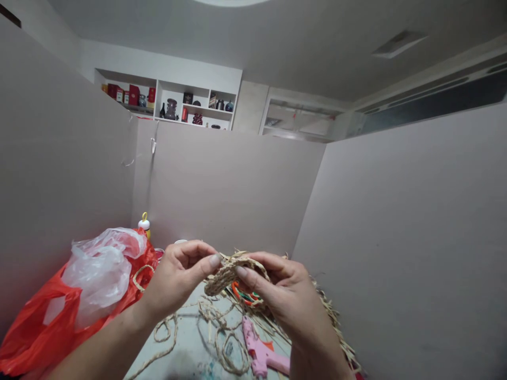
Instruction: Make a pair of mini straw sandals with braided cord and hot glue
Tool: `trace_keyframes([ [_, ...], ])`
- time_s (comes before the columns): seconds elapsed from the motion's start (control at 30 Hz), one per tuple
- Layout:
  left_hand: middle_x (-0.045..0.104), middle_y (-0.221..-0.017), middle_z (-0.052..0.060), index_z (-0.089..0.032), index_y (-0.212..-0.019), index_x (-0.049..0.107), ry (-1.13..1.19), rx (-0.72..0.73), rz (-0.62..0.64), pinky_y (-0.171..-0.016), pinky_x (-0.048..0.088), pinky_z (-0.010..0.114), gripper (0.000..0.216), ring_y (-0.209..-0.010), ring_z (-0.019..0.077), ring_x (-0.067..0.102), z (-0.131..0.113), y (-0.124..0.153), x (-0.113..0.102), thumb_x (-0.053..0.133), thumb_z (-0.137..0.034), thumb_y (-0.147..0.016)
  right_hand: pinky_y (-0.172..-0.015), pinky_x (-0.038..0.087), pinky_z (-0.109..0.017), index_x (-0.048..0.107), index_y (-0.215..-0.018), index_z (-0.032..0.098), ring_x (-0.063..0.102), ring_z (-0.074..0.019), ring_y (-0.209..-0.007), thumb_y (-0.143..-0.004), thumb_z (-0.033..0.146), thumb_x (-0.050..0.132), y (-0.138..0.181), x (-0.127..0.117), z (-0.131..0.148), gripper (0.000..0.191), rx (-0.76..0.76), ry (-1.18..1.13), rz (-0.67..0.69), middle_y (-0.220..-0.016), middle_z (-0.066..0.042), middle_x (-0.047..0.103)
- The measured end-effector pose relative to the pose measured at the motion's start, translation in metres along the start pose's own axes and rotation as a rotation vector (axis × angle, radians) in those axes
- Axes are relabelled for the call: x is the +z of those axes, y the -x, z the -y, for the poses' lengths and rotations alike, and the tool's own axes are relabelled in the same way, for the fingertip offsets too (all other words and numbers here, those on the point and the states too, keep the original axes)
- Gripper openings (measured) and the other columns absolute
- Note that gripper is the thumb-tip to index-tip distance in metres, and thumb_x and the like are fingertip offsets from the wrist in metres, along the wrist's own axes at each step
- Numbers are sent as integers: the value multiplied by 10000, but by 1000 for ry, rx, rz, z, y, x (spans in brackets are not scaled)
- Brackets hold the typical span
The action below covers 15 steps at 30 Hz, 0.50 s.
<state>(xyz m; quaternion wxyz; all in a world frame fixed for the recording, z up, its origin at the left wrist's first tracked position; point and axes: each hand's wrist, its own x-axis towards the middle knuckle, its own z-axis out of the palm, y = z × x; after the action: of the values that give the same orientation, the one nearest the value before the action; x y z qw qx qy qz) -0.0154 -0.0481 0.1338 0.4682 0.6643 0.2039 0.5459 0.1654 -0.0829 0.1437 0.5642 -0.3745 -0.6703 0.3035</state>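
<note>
Both hands are raised over the table and pinch a small woven straw piece [227, 273] between them. My left hand [180, 277] grips its left end with thumb and fingers closed. My right hand [287, 295] holds the right end, thumb on top. Loose straw braid [222, 343] lies in loops on the table [186, 351] below. A pink glue gun [261, 354] lies on the table under my right wrist. An orange and green ring-like thing [244, 295] shows just behind the woven piece.
A red plastic bag [47, 324] with a clear white bag [99, 269] on it sits at the left. A small bottle with a yellow loop [144, 222] stands behind it. Grey partition walls enclose the table on three sides. Loose straw [332, 316] spreads at the right.
</note>
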Motion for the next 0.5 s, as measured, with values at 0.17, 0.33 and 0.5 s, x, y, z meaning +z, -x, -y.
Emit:
trace_keyframes([
  [0.17, 659, -655, 40, -149, -709, 738, -100, 46, 12, -577, 455, 250, 190, -616, 130, 556, -1, -1, -1, 725, -324, -781, -636, 457, -294, 745, -788, 204, 588, -164, -693, -801, 314, 714, 0, -5, 0, 115, 3, 24, 11, -722, -24, 683],
  [0.33, 633, -628, 31, -150, -706, 720, -118, 92, 45, -560, 448, 245, 185, -588, 119, 546, 4, 4, 10, 681, -284, -827, -592, 440, -274, 740, -780, 194, 561, -147, -654, -799, 308, 708, 1, -4, 0, 120, 5, 15, -2, -697, -15, 654],
  [0.5, 652, -633, 40, -157, -656, 704, -196, 179, -19, -606, 474, 258, 232, -606, 129, 565, 6, 10, 16, 653, -273, -850, -574, 451, -265, 742, -779, 186, 563, -144, -634, -776, 294, 716, 3, -4, 1, 111, 18, 4, -42, -669, -7, 629],
])
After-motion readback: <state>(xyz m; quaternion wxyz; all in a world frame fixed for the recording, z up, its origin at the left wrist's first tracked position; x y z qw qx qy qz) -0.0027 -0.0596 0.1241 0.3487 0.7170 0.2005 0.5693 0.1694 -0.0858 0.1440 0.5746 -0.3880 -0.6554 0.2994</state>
